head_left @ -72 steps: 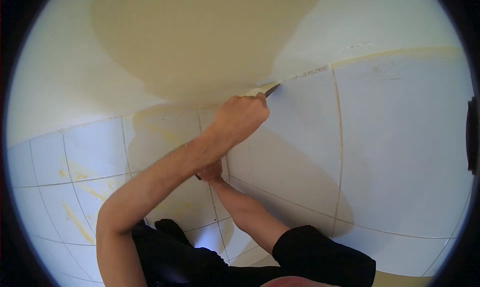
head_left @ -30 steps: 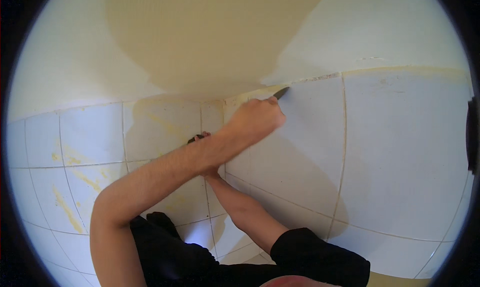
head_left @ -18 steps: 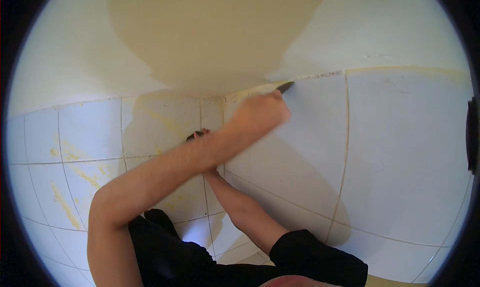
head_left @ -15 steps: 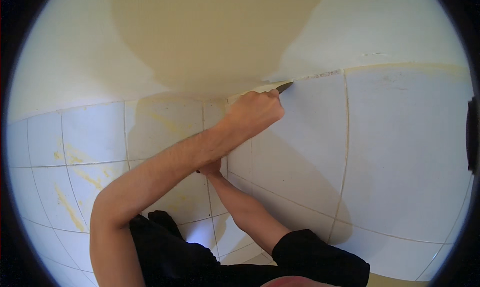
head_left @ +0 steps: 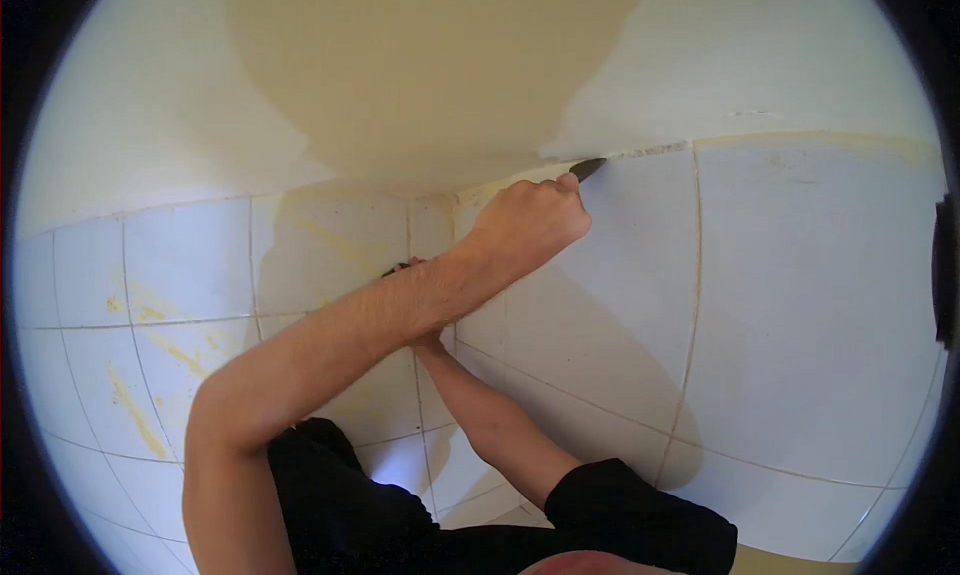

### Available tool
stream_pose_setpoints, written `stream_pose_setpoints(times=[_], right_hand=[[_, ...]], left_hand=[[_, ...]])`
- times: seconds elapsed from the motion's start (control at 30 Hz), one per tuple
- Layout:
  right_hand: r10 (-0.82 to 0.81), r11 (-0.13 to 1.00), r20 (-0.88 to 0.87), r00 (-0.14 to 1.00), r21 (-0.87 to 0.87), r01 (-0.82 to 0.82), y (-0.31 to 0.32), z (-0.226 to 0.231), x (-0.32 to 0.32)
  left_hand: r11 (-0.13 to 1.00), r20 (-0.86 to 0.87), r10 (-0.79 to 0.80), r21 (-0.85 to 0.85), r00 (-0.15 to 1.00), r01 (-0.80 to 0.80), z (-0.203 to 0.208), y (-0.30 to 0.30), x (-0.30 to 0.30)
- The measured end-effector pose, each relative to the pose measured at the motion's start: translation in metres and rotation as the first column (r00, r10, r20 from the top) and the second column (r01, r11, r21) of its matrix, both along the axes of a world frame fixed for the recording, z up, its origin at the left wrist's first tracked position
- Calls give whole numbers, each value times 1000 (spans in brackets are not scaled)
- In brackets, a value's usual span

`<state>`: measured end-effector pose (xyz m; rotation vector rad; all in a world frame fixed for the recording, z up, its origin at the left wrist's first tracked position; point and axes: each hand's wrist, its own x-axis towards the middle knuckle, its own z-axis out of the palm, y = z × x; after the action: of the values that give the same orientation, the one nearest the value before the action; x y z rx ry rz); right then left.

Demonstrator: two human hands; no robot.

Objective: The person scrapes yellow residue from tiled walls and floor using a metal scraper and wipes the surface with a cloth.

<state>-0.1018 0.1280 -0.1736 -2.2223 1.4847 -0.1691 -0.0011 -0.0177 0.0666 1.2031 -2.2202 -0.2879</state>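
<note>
My left arm reaches across from the lower left, and my left hand [head_left: 535, 218] is closed round the handle of a knife [head_left: 590, 169] with a dark, pointed blade. The blade lies along the seam where the white tiles [head_left: 600, 275] meet the cream wall [head_left: 440, 65]. Behind my left forearm, at the corner, is my right hand [head_left: 430, 337], mostly hidden. Its fingertips show above the forearm, bent round a dark thing [head_left: 392, 272] whose kind I cannot make out.
Yellow smears [head_left: 135, 410] mark the tiles on the left wall. To the right of the blade, the seam [head_left: 655, 151] looks rough and brownish. A dark object [head_left: 944, 275] stands at the right rim. My black clothing [head_left: 350, 505] fills the lower middle.
My left hand has slid a little to the right along the seam with the knife. My right hand has moved up behind the left forearm, bringing the dark thing above it.
</note>
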Motion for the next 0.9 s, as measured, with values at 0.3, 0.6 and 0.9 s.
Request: stream_pose_setpoints(times=[0.3, 0.6, 0.9], right_hand=[[-5, 991, 160, 987, -129, 26, -2, -40, -9], [-79, 994, 11, 997, -77, 80, 5, -43, 0], [-245, 966, 221, 944, 142, 217, 16, -44, -7]], left_hand=[[1000, -106, 13, 17, 994, -11, -5, -2, 2], [998, -78, 5, 65, 997, 0, -6, 3, 3], [992, -80, 18, 123, 997, -8, 3, -7, 12]])
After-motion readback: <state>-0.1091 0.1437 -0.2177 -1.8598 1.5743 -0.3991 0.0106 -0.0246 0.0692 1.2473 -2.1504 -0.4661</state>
